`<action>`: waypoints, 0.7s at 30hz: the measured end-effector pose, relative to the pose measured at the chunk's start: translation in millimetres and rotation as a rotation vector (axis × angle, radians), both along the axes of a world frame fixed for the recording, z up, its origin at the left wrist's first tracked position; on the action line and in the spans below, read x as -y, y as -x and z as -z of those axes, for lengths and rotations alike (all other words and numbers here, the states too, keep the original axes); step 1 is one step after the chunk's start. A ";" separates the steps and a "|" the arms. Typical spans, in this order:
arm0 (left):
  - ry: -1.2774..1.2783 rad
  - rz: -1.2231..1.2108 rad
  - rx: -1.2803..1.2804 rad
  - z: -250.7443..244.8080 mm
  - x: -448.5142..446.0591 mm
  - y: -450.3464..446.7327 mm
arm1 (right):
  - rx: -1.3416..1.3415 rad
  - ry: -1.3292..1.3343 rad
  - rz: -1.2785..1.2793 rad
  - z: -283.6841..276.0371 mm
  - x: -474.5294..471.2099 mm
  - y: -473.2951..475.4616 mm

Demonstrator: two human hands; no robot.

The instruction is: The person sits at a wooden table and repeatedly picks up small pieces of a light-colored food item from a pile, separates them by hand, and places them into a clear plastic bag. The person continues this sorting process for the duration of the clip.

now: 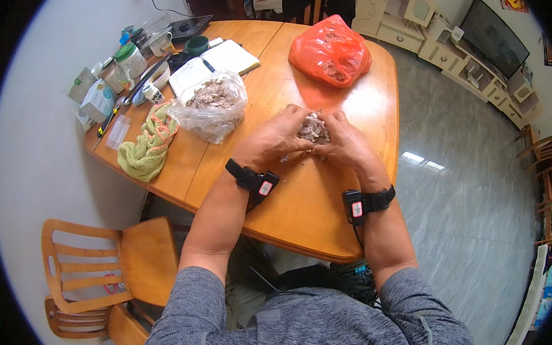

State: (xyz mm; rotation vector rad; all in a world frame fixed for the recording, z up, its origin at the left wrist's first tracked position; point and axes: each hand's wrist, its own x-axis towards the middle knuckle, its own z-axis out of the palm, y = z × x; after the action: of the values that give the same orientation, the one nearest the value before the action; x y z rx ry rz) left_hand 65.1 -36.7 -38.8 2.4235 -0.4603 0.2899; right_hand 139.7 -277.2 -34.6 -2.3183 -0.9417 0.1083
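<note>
A small heap of pale brown, flaky pieces [313,130] lies on the wooden table between my hands. My left hand [280,133] cups it from the left and my right hand [342,137] from the right, the thumbs on the near side. A few loose flakes are scattered on the wood just below. Beyond my hands sits a red plastic bag [329,53] with similar flakes showing through. To the left, a clear plastic bag [213,107] stands open, filled with the same kind of flakes.
A green towel [147,145], an open notebook [233,57] with a pen and a yellow utility knife [107,122] lie on the table [278,205]. Jars, including a green-lidded one [129,60], crowd its left edge. A wooden chair [148,261] stands at the near left.
</note>
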 end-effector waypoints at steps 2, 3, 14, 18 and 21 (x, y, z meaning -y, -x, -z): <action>0.070 0.056 -0.084 -4.9 3.0 -0.6 | 0.026 -0.072 -0.063 4.0 -3.0 -0.2; 0.117 0.095 -0.095 -6.2 3.9 -1.8 | 0.029 -0.080 -0.063 6.8 -4.1 -2.7; 0.244 -0.123 -0.063 30.8 -0.9 -26.4 | -0.157 -0.379 -0.002 39.2 -15.5 -23.0; 0.477 -0.168 -0.296 26.6 -8.4 -26.0 | -0.204 -0.379 0.040 38.8 -16.7 -27.2; 0.731 -0.196 -0.424 16.1 -8.9 -22.2 | -0.190 -0.384 0.061 37.0 -16.5 -27.3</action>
State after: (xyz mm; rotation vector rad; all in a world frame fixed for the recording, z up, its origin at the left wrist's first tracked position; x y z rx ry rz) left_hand 87.3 -27.8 -54.9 1.7365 0.0777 0.0073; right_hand 167.0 -260.7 -71.6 -1.9424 -0.7236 0.1097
